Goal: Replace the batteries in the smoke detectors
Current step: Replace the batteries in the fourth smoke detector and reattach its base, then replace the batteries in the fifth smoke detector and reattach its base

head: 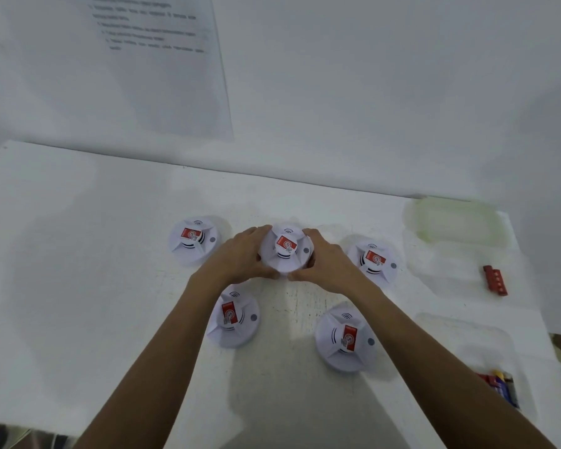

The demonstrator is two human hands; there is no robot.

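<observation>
Head view shows both hands curled round the rim of the middle smoke detector: the left hand grips its left side and the right hand its right side, at or just above the white table, between the left-hand detector and the right-hand detector. Being a round disc it has no long axis; its red-labelled face looks up and its wave mark points toward the wall. I judge that twisting it open with an uneven or slipping grip could drop it onto those close neighbours or strain its catches.
</observation>
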